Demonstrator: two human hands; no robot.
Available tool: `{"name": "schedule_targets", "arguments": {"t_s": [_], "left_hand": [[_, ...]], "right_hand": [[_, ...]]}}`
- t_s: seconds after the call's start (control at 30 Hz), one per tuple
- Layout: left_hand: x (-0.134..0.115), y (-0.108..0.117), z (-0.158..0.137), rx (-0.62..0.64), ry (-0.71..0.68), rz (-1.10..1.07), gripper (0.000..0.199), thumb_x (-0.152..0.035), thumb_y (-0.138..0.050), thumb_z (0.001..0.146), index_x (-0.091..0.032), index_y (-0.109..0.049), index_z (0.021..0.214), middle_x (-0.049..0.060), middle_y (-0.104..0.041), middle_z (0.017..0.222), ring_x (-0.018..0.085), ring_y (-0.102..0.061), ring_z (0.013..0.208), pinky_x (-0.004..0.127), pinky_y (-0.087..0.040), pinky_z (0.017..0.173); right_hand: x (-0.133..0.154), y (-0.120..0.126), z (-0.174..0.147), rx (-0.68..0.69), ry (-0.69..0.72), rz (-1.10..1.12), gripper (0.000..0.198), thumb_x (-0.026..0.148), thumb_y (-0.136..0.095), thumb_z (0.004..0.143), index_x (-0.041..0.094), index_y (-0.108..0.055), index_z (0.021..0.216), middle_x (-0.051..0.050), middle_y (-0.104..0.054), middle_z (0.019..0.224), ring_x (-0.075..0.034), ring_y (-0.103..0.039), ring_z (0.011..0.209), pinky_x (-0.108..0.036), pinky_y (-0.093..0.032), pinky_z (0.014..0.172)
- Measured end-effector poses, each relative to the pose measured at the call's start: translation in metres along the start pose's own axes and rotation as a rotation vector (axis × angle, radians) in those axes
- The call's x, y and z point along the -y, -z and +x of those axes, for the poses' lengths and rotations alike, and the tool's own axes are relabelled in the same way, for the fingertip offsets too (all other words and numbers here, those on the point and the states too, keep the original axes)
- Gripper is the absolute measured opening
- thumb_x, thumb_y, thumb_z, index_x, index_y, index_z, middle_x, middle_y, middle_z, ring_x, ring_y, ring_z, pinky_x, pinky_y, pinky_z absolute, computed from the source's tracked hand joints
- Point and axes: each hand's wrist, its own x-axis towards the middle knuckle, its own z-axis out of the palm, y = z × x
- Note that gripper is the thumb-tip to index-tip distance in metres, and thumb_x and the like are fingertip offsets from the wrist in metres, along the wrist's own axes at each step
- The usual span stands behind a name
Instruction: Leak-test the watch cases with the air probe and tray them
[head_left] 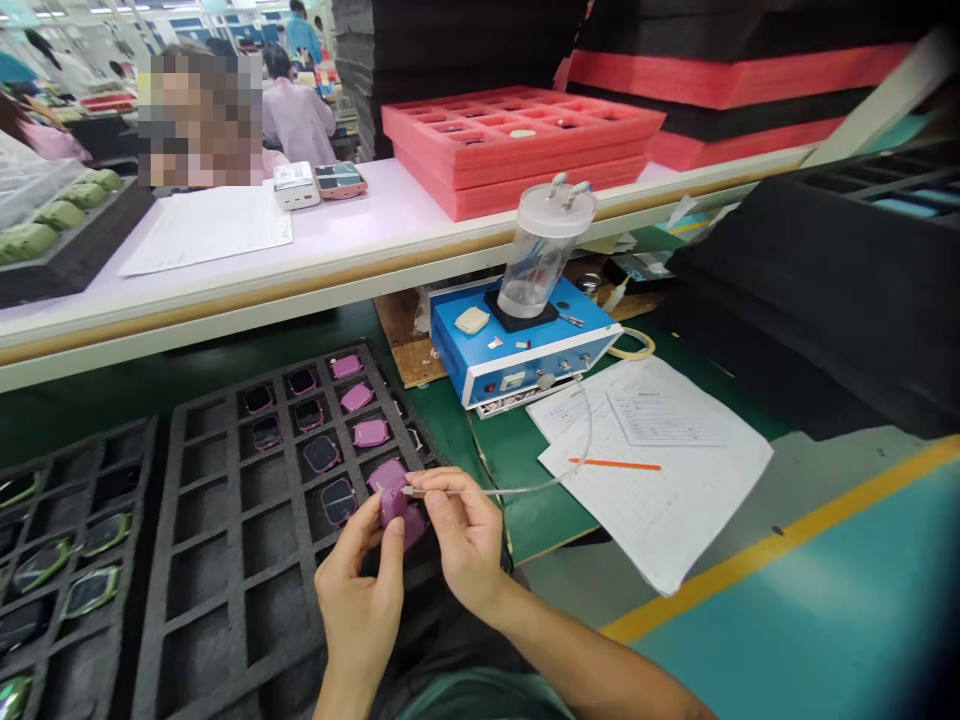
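My left hand [366,585] pinches a small purple watch case [391,505] between thumb and fingers, above the near right part of a black foam tray [238,560]. Closed around the tip end of a thin clear tube [525,490], my right hand [469,545] brings that tip against or very close to the case; exact contact cannot be made out. The tube runs back to a blue box-shaped machine [454,350]. In the tray lie purple cases [371,432] in one column and dark-faced watch pieces [322,454] to their left.
At left is another foam tray [142,500] with green-rimmed watches. A clear cylinder [536,260] stands on the machine. Papers [675,510] with an orange stick [619,464] lie at right. The shelf [337,250] carries red foam trays [517,165]. People sit beyond it.
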Motion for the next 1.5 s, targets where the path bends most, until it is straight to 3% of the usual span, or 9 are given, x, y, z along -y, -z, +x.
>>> {"name": "schedule_targets", "arguments": {"t_s": [0.23, 0.37, 0.5, 0.63, 0.9, 1.0, 1.1, 1.27, 1.5], "left_hand": [[-0.017, 0.053, -0.001, -0.004, -0.052, 0.285, 0.031, -0.033, -0.057, 0.101, -0.022, -0.071, 0.127, 0.009, -0.077, 0.119, 0.024, -0.074, 0.103, 0.037, -0.059, 0.092], [-0.019, 0.079, -0.014, 0.126, -0.050, 0.402, 0.026, -0.029, -0.051, 0.103, -0.023, -0.072, 0.117, 0.008, -0.076, 0.107, 0.025, -0.070, 0.101, 0.039, -0.057, 0.088], [-0.011, 0.077, -0.025, 0.246, -0.106, 0.488, 0.027, -0.022, -0.050, 0.103, -0.023, -0.073, 0.116, 0.009, -0.075, 0.110, 0.026, -0.066, 0.101, 0.042, -0.056, 0.089], [-0.006, 0.068, -0.008, 0.158, -0.201, 0.524, 0.025, -0.022, -0.054, 0.102, -0.021, -0.072, 0.120, 0.010, -0.074, 0.120, 0.026, -0.067, 0.111, 0.042, -0.054, 0.098], [-0.016, 0.045, 0.048, 0.366, -0.131, 1.008, 0.026, -0.026, -0.070, 0.091, -0.016, -0.074, 0.114, 0.014, -0.077, 0.086, 0.034, -0.074, 0.083, 0.042, -0.055, 0.080], [-0.013, 0.047, 0.043, 0.209, -0.109, 0.837, 0.027, -0.025, -0.060, 0.096, -0.018, -0.076, 0.116, 0.014, -0.079, 0.097, 0.031, -0.075, 0.089, 0.041, -0.057, 0.085], [-0.011, 0.045, 0.031, 0.019, 0.008, 0.388, 0.032, -0.031, -0.056, 0.099, -0.018, -0.077, 0.120, 0.011, -0.080, 0.110, 0.026, -0.075, 0.099, 0.039, -0.059, 0.091], [-0.015, 0.022, 0.012, -0.008, 0.323, -0.203, 0.050, -0.050, -0.074, 0.089, -0.013, -0.075, 0.123, 0.012, -0.082, 0.105, 0.022, -0.077, 0.080, 0.033, -0.065, 0.076], [-0.015, 0.004, 0.002, -0.008, 0.328, -0.317, 0.042, -0.031, -0.086, 0.078, -0.013, -0.078, 0.114, 0.013, -0.081, 0.110, 0.024, -0.080, 0.095, 0.031, -0.067, 0.085]], "right_hand": [[-0.001, 0.004, -0.011, -0.032, -0.103, 0.016, 0.013, 0.025, -0.060, 0.104, 0.021, -0.072, 0.103, -0.007, -0.074, 0.104, -0.020, -0.075, 0.101, -0.036, -0.066, 0.086], [0.002, 0.006, -0.014, -0.008, -0.124, 0.005, 0.012, 0.023, -0.062, 0.103, 0.022, -0.073, 0.103, -0.006, -0.074, 0.104, -0.019, -0.075, 0.099, -0.035, -0.065, 0.087], [0.004, 0.006, -0.014, -0.017, -0.124, -0.009, 0.012, 0.022, -0.062, 0.103, 0.022, -0.074, 0.102, -0.005, -0.074, 0.102, -0.018, -0.076, 0.096, -0.035, -0.065, 0.086], [0.004, 0.006, -0.014, -0.023, -0.120, -0.009, 0.012, 0.023, -0.062, 0.102, 0.022, -0.074, 0.100, -0.005, -0.074, 0.100, -0.018, -0.076, 0.094, -0.035, -0.066, 0.086], [0.005, 0.008, -0.014, -0.026, -0.126, -0.027, 0.011, 0.025, -0.063, 0.102, 0.021, -0.073, 0.100, -0.006, -0.074, 0.100, -0.018, -0.076, 0.093, -0.036, -0.066, 0.086], [0.005, 0.006, -0.014, -0.028, -0.116, -0.024, 0.011, 0.026, -0.063, 0.102, 0.021, -0.073, 0.101, -0.005, -0.075, 0.099, -0.018, -0.076, 0.092, -0.036, -0.067, 0.085], [0.005, 0.004, -0.011, -0.021, -0.093, -0.035, 0.012, 0.027, -0.062, 0.103, 0.022, -0.073, 0.101, -0.005, -0.075, 0.098, -0.018, -0.076, 0.091, -0.035, -0.067, 0.083], [0.004, 0.003, -0.007, -0.015, -0.043, -0.042, 0.012, 0.027, -0.061, 0.104, 0.023, -0.072, 0.104, -0.006, -0.076, 0.099, -0.020, -0.076, 0.096, -0.037, -0.066, 0.086], [0.004, 0.005, -0.007, 0.006, -0.026, -0.059, 0.011, 0.025, -0.062, 0.103, 0.024, -0.073, 0.106, -0.006, -0.078, 0.106, -0.021, -0.077, 0.102, -0.040, -0.066, 0.091]]}}
